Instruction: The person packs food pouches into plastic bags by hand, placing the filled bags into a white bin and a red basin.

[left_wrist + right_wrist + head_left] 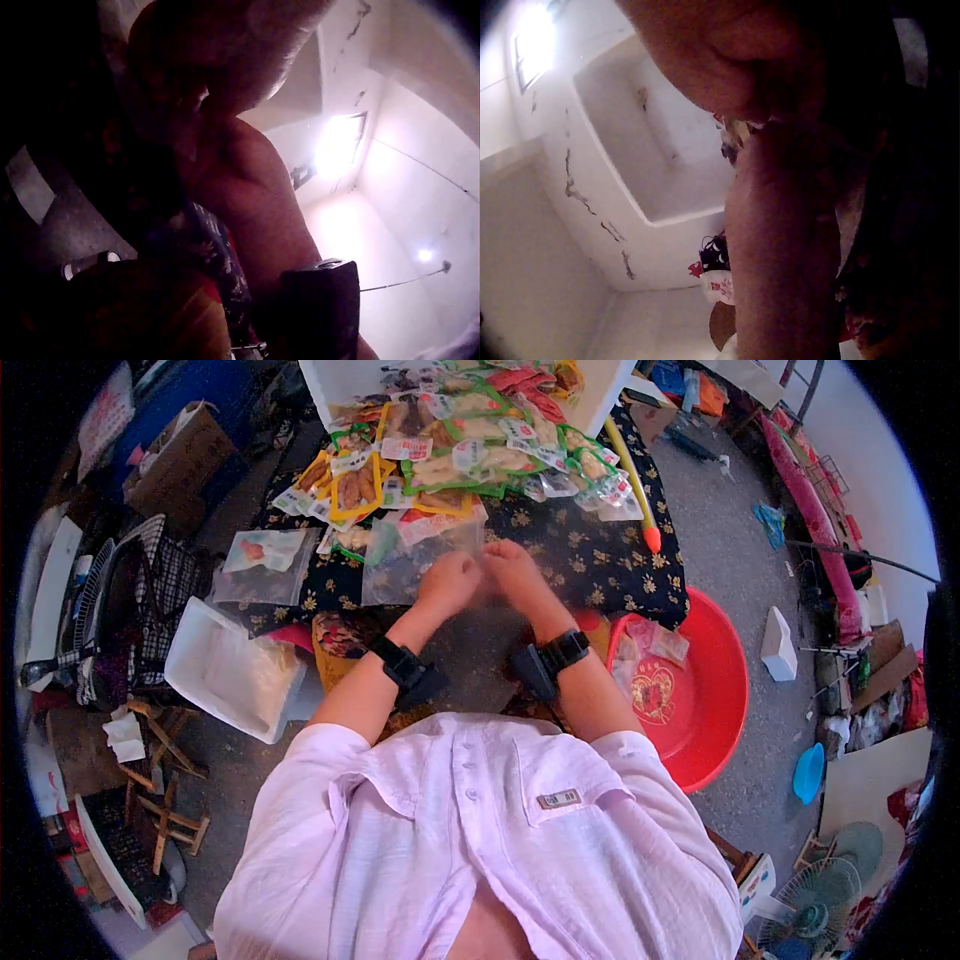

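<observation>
Both hands meet over the near edge of the cloth-covered table. With bent fingers, my left hand pinches a clear plastic bag near its right side. Close beside it, my right hand pinches at the same bag's edge, fingertips almost touching the left ones. Dark wrist views show the two hands close together, with a bit of translucent film under the fingers. Just beyond lies a heap of packaged food, in green- and yellow-edged pouches, spilling from a white foam box.
Left of the hands lies another clear bag with a printed label. A white foam tub stands lower left. On the right sits a red basin holding small packets. A yellow tube with an orange tip lies along the table's right side.
</observation>
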A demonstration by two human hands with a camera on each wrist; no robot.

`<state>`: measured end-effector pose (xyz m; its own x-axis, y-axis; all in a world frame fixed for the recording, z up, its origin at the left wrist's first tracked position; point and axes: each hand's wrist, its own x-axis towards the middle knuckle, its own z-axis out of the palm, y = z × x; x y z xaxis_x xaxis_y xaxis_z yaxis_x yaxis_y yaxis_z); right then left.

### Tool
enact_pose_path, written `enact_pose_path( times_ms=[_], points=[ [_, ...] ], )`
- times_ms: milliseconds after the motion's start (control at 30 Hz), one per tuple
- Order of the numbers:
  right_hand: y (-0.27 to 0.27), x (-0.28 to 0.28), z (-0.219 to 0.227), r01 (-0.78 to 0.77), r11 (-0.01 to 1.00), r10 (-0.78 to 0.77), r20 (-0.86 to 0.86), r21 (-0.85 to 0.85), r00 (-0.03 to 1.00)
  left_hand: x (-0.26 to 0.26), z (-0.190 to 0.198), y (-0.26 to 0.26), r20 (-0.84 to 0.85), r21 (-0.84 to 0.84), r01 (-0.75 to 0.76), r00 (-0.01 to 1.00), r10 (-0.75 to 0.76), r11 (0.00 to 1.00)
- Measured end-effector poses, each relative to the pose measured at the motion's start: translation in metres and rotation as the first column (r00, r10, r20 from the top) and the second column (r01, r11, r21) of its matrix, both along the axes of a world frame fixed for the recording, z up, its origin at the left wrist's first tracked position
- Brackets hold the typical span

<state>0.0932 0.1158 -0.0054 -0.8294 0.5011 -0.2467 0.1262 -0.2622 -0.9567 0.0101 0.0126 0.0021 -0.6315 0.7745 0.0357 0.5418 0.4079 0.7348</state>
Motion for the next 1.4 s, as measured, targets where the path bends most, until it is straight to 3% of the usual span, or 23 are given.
enact_pose_path(
  times_ms=[267,433,533,667,733,767,833,867,967,1067,1167,1267,1300,1367,1400],
  points=[
    [-0.002,0.003,0.007,-0.028,0.997,0.026,-0.026,-0.077,0.999,0.005,0.004,0.0,-0.115,-0.018,-0.026,0.993,0.023,1.0],
    [-0.001,0.0,0.005,-0.05,0.998,0.051,0.018,-0.039,0.999,-0.001,-0.004,-0.001,-0.052,0.03,0.007,0.999,-0.005,1.0],
    [-0.003,-0.002,-0.002,0.014,1.0,-0.014,0.002,-0.011,1.0,-0.005,-0.006,-0.001,-0.001,0.031,0.031,1.0,-0.031,0.999],
    [-0.004,-0.002,-0.004,0.08,0.987,-0.082,0.011,0.143,0.997,-0.007,-0.01,-0.002,0.115,0.068,0.031,0.993,-0.039,0.997],
    [-0.003,-0.004,0.002,0.107,0.94,-0.121,0.025,0.323,0.992,-0.009,-0.01,-0.004,0.153,0.12,-0.146,0.98,0.127,0.982],
    [-0.002,-0.004,0.005,0.115,0.824,-0.167,0.044,0.555,0.985,-0.011,-0.01,-0.005,0.175,0.149,-0.233,0.963,0.206,0.961],
    [-0.008,0.002,0.018,0.079,0.442,-0.271,0.049,0.894,0.961,-0.014,-0.004,-0.011,0.042,0.241,-0.26,0.965,0.257,0.935],
    [-0.009,0.005,0.024,0.046,0.483,-0.223,0.071,0.875,0.972,-0.013,-0.002,-0.014,-0.021,0.286,-0.269,0.958,0.287,0.92],
    [-0.007,-0.004,0.001,0.077,0.525,-0.162,0.01,0.848,0.987,-0.001,0.002,-0.015,-0.207,0.214,-0.146,0.96,0.191,0.966],
    [-0.003,-0.01,0.002,0.062,0.567,-0.059,-0.035,0.821,0.998,0.006,0.005,-0.011,-0.186,0.053,-0.117,0.975,0.125,0.992],
    [0.015,-0.011,0.003,-0.173,0.436,0.144,0.122,0.883,0.982,0.007,0.006,-0.009,-0.232,-0.01,-0.071,0.97,0.067,0.997],
    [0.03,-0.001,0.026,-0.298,0.619,0.215,0.208,0.727,0.954,0.008,0.008,-0.007,-0.299,-0.04,-0.02,0.954,0.007,0.999],
    [0.05,-0.006,0.002,-0.163,0.644,0.159,0.078,0.748,0.984,0.008,0.008,-0.007,-0.314,-0.023,-0.023,0.949,0.015,0.999],
    [0.068,-0.008,0.025,-0.098,0.494,0.007,0.108,0.864,0.994,0.008,0.006,-0.006,-0.329,-0.015,-0.031,0.944,0.025,0.999],
    [0.073,-0.015,0.035,-0.076,0.466,-0.064,0.119,0.882,0.991,0.009,0.005,-0.006,-0.33,-0.022,-0.036,0.944,0.027,0.999]
  ],
)
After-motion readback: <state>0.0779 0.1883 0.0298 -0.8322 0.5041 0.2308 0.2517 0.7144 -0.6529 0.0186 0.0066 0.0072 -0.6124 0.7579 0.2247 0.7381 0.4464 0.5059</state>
